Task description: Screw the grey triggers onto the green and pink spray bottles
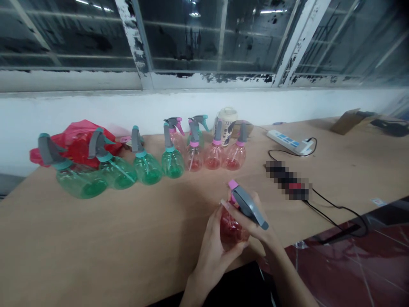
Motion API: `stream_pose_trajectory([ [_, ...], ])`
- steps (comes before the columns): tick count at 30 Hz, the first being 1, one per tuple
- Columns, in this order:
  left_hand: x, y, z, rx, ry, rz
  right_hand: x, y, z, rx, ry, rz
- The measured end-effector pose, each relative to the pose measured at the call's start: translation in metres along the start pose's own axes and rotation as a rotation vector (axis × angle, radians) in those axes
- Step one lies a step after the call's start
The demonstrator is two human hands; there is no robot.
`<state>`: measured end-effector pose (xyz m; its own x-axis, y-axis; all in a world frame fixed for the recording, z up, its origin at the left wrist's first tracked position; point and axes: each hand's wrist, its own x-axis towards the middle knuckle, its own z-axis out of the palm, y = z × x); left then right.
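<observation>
Both my hands hold one pink spray bottle [231, 230] above the near edge of the wooden table [96, 238]. My left hand [212, 247] wraps round the bottle's clear pink body from the left. My right hand [255, 226] grips its grey trigger head [249, 207], which has a pink nozzle pointing up and left. Farther back stands a row of spray bottles: several green ones [147, 166] on the left and several pink ones [214, 155] on the right.
A red plastic bag [78, 143] lies at the back left. A cream cup [226, 117] stands behind the pink bottles. A white power strip [289, 141] and black cables [332, 209] lie to the right, with cardboard [348, 119] at the far right. Windows run above the white wall.
</observation>
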<state>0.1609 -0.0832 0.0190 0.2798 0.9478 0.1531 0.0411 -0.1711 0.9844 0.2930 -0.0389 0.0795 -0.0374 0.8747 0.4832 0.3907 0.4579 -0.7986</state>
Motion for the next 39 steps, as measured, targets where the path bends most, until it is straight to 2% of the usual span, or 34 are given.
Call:
stream_pose_trajectory([
  [8,0.001,0.007,0.001,0.01,-0.02,0.008,0.003,-0.017,-0.01,0.116,-0.069,0.006],
  [12,0.0,0.003,0.003,0.055,0.012,0.001,0.004,-0.018,-0.011,0.158,-0.064,0.031],
  [18,-0.001,0.002,0.005,0.224,0.065,0.026,0.01,-0.016,-0.021,0.062,-0.029,0.04],
  [23,-0.007,0.003,-0.001,0.427,0.024,-0.016,0.021,0.023,-0.056,-0.073,0.193,0.088],
  [28,-0.025,-0.001,-0.009,0.532,0.003,-0.001,0.061,0.077,-0.092,-0.244,0.361,0.156],
  [31,-0.037,-0.002,-0.02,0.573,0.007,0.014,0.095,0.102,-0.1,-0.295,0.409,0.136],
  [34,-0.051,-0.001,-0.042,0.606,0.037,-0.025,0.124,0.119,-0.101,-0.352,0.463,0.118],
  [36,-0.06,0.004,-0.063,0.622,0.112,-0.095,0.138,0.127,-0.1,-0.375,0.487,0.12],
  [39,-0.071,0.019,-0.1,0.613,0.307,-0.214,0.151,0.137,-0.097,-0.385,0.472,0.126],
])
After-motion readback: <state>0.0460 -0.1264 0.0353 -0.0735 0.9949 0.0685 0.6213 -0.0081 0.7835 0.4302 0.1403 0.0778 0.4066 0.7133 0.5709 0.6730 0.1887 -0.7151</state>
